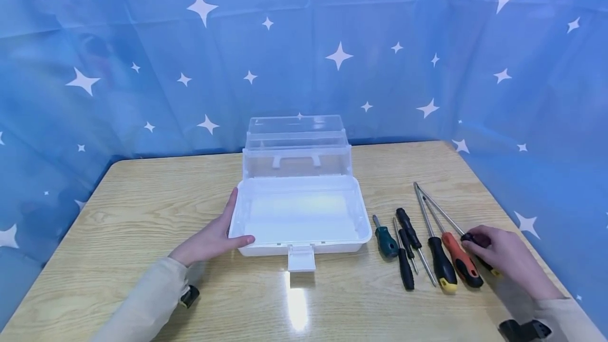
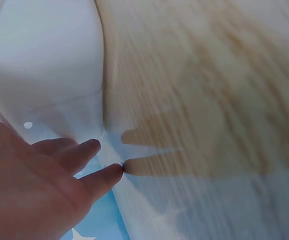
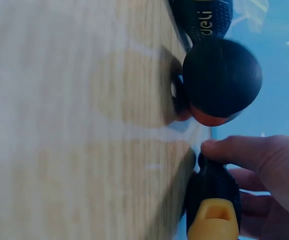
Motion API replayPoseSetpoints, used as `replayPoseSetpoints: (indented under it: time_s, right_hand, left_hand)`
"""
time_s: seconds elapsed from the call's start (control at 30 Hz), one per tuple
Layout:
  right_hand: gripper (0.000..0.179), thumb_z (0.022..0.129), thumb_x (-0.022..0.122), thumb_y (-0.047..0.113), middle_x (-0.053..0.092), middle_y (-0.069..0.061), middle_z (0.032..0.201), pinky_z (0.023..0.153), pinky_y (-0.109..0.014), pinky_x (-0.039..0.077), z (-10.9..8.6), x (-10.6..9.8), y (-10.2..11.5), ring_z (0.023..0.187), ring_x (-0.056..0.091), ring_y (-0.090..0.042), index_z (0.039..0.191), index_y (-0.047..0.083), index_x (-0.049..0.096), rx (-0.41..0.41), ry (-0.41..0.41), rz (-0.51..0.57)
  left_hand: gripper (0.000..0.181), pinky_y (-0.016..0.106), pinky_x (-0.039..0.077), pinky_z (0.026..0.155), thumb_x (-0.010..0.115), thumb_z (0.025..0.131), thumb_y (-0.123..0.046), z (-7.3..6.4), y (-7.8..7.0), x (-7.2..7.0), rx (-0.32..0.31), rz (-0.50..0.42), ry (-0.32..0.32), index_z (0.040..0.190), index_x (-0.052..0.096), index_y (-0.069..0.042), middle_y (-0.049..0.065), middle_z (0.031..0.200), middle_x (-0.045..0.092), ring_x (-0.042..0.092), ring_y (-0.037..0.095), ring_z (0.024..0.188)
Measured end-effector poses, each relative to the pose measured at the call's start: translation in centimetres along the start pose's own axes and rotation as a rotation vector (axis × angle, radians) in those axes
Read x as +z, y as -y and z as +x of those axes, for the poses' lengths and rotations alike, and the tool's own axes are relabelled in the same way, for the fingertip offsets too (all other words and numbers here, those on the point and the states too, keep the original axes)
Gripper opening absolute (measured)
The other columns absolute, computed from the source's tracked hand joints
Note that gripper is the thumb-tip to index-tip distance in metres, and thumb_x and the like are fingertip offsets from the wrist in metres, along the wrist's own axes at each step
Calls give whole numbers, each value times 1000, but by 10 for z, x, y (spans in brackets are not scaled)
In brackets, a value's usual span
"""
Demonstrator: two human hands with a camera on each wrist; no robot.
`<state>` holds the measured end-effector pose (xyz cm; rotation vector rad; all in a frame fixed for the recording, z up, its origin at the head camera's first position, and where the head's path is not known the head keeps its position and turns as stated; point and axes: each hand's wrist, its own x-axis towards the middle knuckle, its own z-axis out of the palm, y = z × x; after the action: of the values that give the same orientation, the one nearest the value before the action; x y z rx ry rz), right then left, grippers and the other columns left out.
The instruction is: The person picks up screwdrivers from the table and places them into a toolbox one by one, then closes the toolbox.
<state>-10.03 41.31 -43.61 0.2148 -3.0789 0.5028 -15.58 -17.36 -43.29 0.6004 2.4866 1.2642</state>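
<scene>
My left hand lies against the left side of a white plastic toolbox, its thumb on the front-left rim and its fingers stretched along the wall. In the left wrist view, the fingertips reach down to the tabletop beside the box wall. The clear lid stands raised at the back. On the right, my right hand pinches the black handle of a screwdriver with a yellow end. Its long shaft lies towards the other tools. Part of the handle is hidden by the fingers.
Left of the right hand lie an orange-and-black screwdriver, a black-and-yellow one, several smaller black screwdrivers and a stubby green one. A wooden table carries everything, with a blue starry cloth behind.
</scene>
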Motion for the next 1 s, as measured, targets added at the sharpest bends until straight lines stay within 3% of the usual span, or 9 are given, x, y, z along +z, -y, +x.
replayPoseSetpoints:
  time_s: [0.2, 0.47, 0.6, 0.73, 0.83, 1.0]
  right_hand:
    - [23, 87, 73, 16, 65, -5, 78, 54, -36, 43, 13, 0, 3, 63, 55, -16, 96, -4, 69, -17, -19, -11]
    - [28, 88, 71, 18, 67, -18, 88, 60, -43, 47, 22, -2, 1, 75, 63, -32, 101, -6, 68, 2, -76, 48]
    - [29, 88, 71, 17, 68, -18, 89, 58, -38, 48, 25, -3, 1, 77, 64, -35, 105, -6, 68, 3, -144, 91]
    - [26, 84, 74, 11, 68, -23, 90, 54, -29, 46, 28, -6, 2, 75, 64, -37, 103, -7, 69, -47, -237, 99]
    - [27, 84, 74, 12, 67, -27, 93, 52, -27, 45, 30, -8, 4, 72, 64, -34, 103, -6, 70, -54, -259, 101]
    - [29, 86, 74, 15, 68, -27, 94, 49, -26, 43, 31, -8, 5, 64, 61, -13, 106, -6, 71, -28, -252, 124]
  left_hand:
    - [113, 58, 20, 108, 70, 88, -38, -1, 1, 0, 4, 4, 0, 152, -19, -12, 26, 157, 3, 17, 43, 139]
    - [111, 56, 20, 108, 69, 89, -38, -1, 3, 0, 2, -28, 10, 152, -20, -18, 22, 158, 0, 17, 39, 140]
    - [111, 56, 21, 108, 69, 89, -38, -1, 4, 0, -7, -26, 8, 152, -21, -18, 23, 158, 1, 18, 40, 140]
    - [112, 56, 21, 109, 69, 89, -40, 0, 3, 0, -20, -25, 9, 152, -21, -19, 22, 158, 2, 18, 39, 140]
    - [112, 56, 21, 109, 69, 89, -40, -1, 3, 0, -26, -28, 13, 151, -21, -19, 22, 158, 2, 19, 39, 140]
    - [113, 55, 21, 109, 70, 88, -41, 0, 1, -1, -38, -31, 15, 152, -21, -19, 23, 158, 3, 20, 39, 139]
